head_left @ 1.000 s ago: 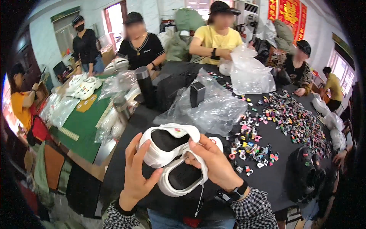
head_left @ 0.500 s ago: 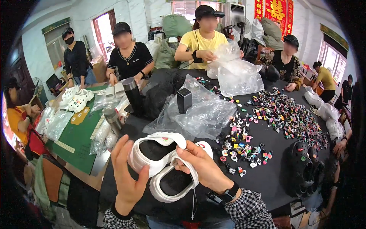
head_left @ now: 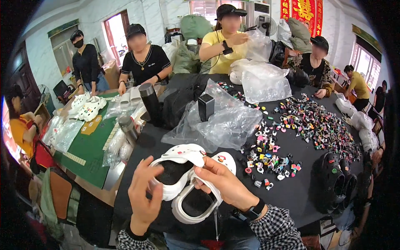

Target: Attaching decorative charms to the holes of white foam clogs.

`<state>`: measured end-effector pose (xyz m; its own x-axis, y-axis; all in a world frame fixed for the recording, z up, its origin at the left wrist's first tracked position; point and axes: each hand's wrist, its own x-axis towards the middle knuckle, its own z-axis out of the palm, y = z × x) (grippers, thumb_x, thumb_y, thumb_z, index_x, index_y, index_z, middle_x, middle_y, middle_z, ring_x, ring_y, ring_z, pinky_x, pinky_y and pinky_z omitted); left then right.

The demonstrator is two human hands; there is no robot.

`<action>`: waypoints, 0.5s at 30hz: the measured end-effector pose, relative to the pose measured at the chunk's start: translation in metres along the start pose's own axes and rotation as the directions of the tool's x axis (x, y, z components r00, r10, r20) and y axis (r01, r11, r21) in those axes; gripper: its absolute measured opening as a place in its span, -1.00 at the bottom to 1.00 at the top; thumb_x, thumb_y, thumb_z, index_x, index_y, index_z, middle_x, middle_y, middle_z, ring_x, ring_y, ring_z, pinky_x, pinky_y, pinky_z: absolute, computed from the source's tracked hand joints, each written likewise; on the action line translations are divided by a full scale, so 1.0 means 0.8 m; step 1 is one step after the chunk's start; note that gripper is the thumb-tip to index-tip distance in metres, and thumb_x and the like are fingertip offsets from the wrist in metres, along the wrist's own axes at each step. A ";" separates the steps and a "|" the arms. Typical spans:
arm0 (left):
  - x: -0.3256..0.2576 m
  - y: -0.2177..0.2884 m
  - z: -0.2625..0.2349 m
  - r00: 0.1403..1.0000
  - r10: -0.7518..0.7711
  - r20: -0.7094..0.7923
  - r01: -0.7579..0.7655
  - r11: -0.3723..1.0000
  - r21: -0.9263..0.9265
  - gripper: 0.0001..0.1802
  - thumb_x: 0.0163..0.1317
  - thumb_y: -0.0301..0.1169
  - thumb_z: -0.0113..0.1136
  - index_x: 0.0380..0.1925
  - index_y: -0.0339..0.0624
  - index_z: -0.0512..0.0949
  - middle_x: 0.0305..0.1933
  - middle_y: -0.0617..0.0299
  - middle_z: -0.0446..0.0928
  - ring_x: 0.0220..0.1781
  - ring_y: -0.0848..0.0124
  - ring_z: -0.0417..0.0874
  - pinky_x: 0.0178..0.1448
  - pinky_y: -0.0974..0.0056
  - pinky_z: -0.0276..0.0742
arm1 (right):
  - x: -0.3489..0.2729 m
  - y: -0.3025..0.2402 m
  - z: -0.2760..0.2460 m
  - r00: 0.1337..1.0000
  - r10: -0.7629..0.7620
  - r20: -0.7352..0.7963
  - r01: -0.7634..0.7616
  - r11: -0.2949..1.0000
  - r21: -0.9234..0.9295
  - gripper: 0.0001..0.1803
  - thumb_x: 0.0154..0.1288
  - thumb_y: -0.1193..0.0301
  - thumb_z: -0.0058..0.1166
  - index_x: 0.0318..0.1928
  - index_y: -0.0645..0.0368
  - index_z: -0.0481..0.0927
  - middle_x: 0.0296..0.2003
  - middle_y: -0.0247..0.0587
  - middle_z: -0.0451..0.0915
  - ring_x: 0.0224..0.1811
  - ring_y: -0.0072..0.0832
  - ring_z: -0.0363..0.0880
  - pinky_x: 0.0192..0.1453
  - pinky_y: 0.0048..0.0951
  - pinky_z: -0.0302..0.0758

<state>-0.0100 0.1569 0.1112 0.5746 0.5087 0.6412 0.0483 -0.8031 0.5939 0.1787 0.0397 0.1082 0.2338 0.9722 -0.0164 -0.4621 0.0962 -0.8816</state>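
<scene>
1. Between both hands, low centre: pair of white clogs [head_left: 189, 181], stacked, openings up, held above the black table [head_left: 291, 196] edge.
2. Left hand [head_left: 143, 193] on the left side of the pair, fingers curled narrow around the near clog's rim, thumb up along the side. Holding it.
3. Right hand [head_left: 223, 183] comes over the top from the right, fingertips pinching the heel strap [head_left: 200, 177] where the two clogs meet. Black watch [head_left: 254, 210] on that wrist, checked sleeve behind.
4. Just beyond the right fingers: loose pile of small coloured charms [head_left: 266, 160]. Further right of them, black clogs [head_left: 333, 179]. Beyond the fingertips, crumpled clear bags [head_left: 225, 121].
5. Doing it well, my read: keep the left grip steady as the anchor, let the right fingers work the strap only, keep both clogs level so the upper one doesn't slide off.
6. Pose: both forearms rise from the lower edge, wrists bent inward, palms facing each other around the pair.
7. Other people sit round the far side; their hands are well apart.
</scene>
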 end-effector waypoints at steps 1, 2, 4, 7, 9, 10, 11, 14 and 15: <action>0.005 0.010 -0.001 0.999 -0.044 -0.021 0.044 0.999 -0.006 -0.61 0.08 -0.52 0.17 -0.02 -0.33 0.56 0.19 -0.09 0.47 0.36 -0.10 0.39 0.39 -0.10 0.28 | -0.001 0.000 -0.001 1.000 -0.012 -0.002 0.012 1.000 -0.006 -0.76 0.49 0.25 0.03 -0.08 0.18 0.49 -0.44 -0.42 0.47 -0.48 -0.72 0.37 -0.39 -0.66 0.31; 0.002 0.012 0.003 0.999 -0.048 -0.017 0.048 0.999 -0.010 -0.61 0.08 -0.52 0.17 -0.02 -0.33 0.56 0.19 -0.09 0.47 0.36 -0.10 0.39 0.39 -0.10 0.28 | -0.002 -0.001 -0.003 1.000 -0.025 -0.004 0.025 1.000 -0.013 -0.75 0.49 0.24 0.04 -0.07 0.18 0.49 -0.44 -0.42 0.48 -0.48 -0.73 0.37 -0.40 -0.67 0.31; -0.002 0.012 0.005 0.998 0.058 0.023 -0.060 0.994 0.086 -0.56 0.09 -0.50 0.17 0.04 -0.32 0.54 0.26 -0.12 0.40 0.37 -0.09 0.38 0.39 -0.03 0.30 | 0.003 -0.001 -0.009 0.999 -0.030 0.035 0.030 1.000 0.007 -0.74 0.48 0.23 0.05 -0.06 0.17 0.50 -0.44 -0.43 0.48 -0.48 -0.74 0.38 -0.40 -0.67 0.31; -0.009 0.012 0.002 0.994 0.088 0.071 -0.096 0.989 0.113 -0.49 0.08 -0.50 0.18 0.11 -0.31 0.51 0.32 -0.16 0.34 0.40 -0.10 0.34 0.42 0.00 0.28 | -0.003 -0.003 -0.009 1.000 0.003 0.015 -0.003 1.000 0.006 -0.72 0.48 0.22 0.05 -0.03 0.18 0.50 -0.44 -0.43 0.49 -0.47 -0.75 0.38 -0.41 -0.69 0.31; -0.003 0.014 0.002 0.996 -0.093 -0.010 0.094 0.995 0.018 -0.46 0.06 -0.51 0.19 0.13 -0.31 0.49 0.33 -0.17 0.32 0.41 -0.12 0.31 0.43 -0.04 0.26 | -0.002 -0.005 -0.010 1.000 -0.009 0.022 0.009 1.000 -0.004 -0.71 0.48 0.22 0.05 -0.03 0.18 0.50 -0.44 -0.43 0.49 -0.47 -0.75 0.39 -0.41 -0.70 0.32; -0.007 0.013 0.001 0.995 -0.095 -0.009 0.095 0.995 0.019 -0.46 0.06 -0.51 0.19 0.13 -0.31 0.49 0.33 -0.17 0.32 0.41 -0.12 0.31 0.43 -0.04 0.26 | -0.001 -0.005 -0.010 0.999 -0.020 0.034 0.021 1.000 -0.013 -0.71 0.47 0.21 0.06 -0.02 0.18 0.50 -0.44 -0.43 0.49 -0.47 -0.75 0.39 -0.41 -0.70 0.32; -0.014 0.011 0.000 1.000 -0.018 0.014 0.017 0.998 0.054 -0.47 0.06 -0.50 0.19 0.11 -0.30 0.50 0.33 -0.16 0.32 0.39 -0.12 0.33 0.41 -0.05 0.27 | 0.000 -0.002 -0.009 0.999 -0.019 0.035 0.020 1.000 -0.012 -0.71 0.47 0.21 0.06 -0.02 0.18 0.50 -0.44 -0.43 0.49 -0.47 -0.75 0.39 -0.41 -0.70 0.32; -0.025 0.011 0.005 0.994 0.104 0.031 -0.106 0.992 0.061 -0.57 0.06 -0.47 0.19 0.01 -0.25 0.56 0.28 -0.14 0.35 0.35 -0.14 0.36 0.37 -0.09 0.30 | -0.008 0.002 -0.005 1.000 0.003 0.015 -0.003 1.000 -0.019 -0.74 0.47 0.23 0.05 -0.06 0.17 0.50 -0.45 -0.43 0.48 -0.49 -0.74 0.40 -0.42 -0.68 0.34; -0.034 0.009 0.004 0.997 0.076 0.013 -0.076 0.996 0.045 -0.64 0.07 -0.44 0.19 -0.07 -0.23 0.58 0.23 -0.11 0.38 0.34 -0.14 0.37 0.36 -0.10 0.30 | -0.013 0.005 -0.004 0.999 0.014 0.048 -0.008 0.992 -0.127 -0.75 0.47 0.25 0.05 -0.07 0.17 0.49 -0.46 -0.43 0.47 -0.51 -0.73 0.40 -0.44 -0.67 0.35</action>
<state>-0.0226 0.1364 0.0969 0.5875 0.4422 0.6777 0.0409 -0.8527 0.5209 0.1772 0.0296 0.1035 0.1854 0.9827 -0.0063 -0.3519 0.0604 -0.9341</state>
